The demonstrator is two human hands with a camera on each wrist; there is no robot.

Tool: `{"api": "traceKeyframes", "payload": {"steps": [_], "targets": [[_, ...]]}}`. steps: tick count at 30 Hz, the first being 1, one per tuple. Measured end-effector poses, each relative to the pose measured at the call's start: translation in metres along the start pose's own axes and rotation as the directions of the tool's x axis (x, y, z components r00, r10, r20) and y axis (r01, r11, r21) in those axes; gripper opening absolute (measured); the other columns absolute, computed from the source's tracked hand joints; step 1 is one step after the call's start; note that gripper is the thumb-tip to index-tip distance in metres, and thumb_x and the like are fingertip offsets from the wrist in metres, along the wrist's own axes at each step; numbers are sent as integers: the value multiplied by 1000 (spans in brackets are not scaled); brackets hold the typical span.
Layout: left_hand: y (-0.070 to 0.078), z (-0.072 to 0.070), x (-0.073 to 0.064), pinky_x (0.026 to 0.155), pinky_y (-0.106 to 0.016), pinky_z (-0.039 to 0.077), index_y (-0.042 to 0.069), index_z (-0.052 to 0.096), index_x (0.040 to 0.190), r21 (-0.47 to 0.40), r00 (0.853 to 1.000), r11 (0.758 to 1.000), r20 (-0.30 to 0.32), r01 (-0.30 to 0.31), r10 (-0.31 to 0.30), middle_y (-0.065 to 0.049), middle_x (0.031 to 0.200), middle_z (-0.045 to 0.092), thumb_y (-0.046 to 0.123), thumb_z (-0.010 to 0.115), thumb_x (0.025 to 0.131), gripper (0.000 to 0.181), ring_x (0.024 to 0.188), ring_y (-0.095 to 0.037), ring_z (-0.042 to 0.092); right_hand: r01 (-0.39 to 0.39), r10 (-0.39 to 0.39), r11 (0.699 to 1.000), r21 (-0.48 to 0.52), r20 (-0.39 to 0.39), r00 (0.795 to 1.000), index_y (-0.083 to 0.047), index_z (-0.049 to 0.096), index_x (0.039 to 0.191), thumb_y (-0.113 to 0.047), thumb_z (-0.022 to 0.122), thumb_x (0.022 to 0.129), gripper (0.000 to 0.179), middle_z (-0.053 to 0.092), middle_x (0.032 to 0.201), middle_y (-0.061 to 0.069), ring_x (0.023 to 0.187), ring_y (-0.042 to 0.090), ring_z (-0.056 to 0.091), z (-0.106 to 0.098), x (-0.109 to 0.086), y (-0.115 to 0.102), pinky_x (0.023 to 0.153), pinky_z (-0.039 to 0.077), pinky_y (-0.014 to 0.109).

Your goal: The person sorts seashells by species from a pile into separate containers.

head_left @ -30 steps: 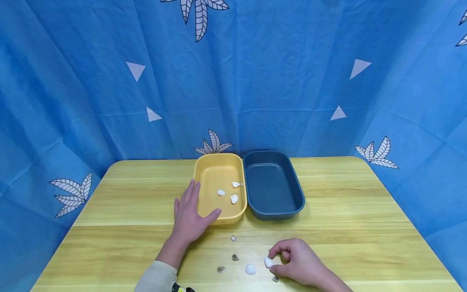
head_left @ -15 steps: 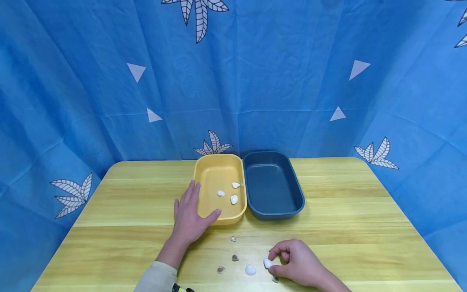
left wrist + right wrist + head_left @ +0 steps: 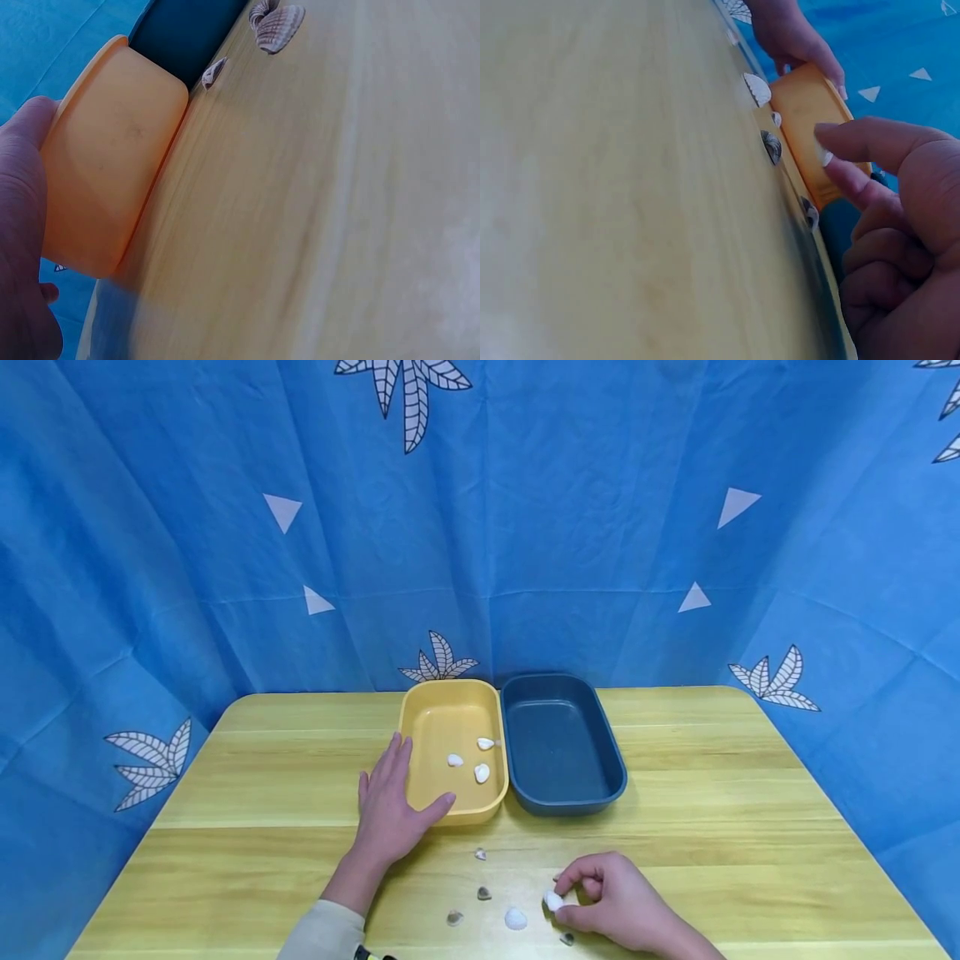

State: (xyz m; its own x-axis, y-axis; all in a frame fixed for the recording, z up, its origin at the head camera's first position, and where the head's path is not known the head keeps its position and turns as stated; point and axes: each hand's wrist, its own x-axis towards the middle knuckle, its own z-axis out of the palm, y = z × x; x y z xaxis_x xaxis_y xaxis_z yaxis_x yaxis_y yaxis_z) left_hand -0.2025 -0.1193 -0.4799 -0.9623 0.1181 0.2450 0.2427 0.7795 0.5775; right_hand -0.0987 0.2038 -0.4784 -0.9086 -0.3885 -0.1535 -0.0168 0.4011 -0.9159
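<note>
Pinching white shell [image 3: 553, 901]; lies between right fingers [image 3: 577, 866].

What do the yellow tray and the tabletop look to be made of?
Yellow tray: likely molded plastic, satin; smooth walls, rounded corners, soft highlights.
Tabletop: wood or printed laminate, lightly glossy; streaked grain and pale reflections leave either possible.

- left tray [image 3: 442, 718]: yellow, turning orange in the wrist views;
- right tray [image 3: 553, 747]: dark blue;
- three shells [image 3: 482, 773] inside the left tray: white;
- near-right shell [image 3: 553, 901]: white;
- near-middle shell [image 3: 515, 918]: white, finely ribbed;
- small shells [image 3: 454, 917] on the near side: brownish grey, one ridged in brown and pale stripes;
- tabletop [image 3: 750, 827]: pale yellow, wood-grained;
- far curtain [image 3: 570, 543]: blue, printed with white, dark-veined leaves [image 3: 416, 410] and pale triangles [image 3: 737, 507];
- left sleeve [image 3: 324, 933]: light greyish beige
</note>
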Motion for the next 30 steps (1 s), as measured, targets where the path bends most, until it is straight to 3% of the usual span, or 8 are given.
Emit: {"api": "traceKeyframes", "payload": {"steps": [5,16,30], "targets": [[0,-1,2,113,-65,2,11,23,160,-1,1000,1000,1,-2,2,-7,166,13,68,68,81,107,148,-34,18,44,-44,999,16,-8,999,-16,74,92,-19,86,79,18,33,58,-5,51,5,33,-2,1,-7,50,35,19],[0,0,1,112,-66,4,10,24,159,15,1000,1000,2,-7,7,-8,166,14,69,67,80,108,147,-35,19,196,-200,979,-59,-76,977,-20,74,90,-20,86,79,17,25,57,-12,51,1,27,-4,8,-27,53,39,20],[-1,0,-1,113,-66,3,10,23,160,7,1000,1000,6,0,0,-7,166,13,69,68,80,109,147,-35,19,224,-224,975,-18,-101,969,-15,74,93,-14,85,79,18,23,57,-8,51,5,24,-10,22,-47,50,33,22]]}}
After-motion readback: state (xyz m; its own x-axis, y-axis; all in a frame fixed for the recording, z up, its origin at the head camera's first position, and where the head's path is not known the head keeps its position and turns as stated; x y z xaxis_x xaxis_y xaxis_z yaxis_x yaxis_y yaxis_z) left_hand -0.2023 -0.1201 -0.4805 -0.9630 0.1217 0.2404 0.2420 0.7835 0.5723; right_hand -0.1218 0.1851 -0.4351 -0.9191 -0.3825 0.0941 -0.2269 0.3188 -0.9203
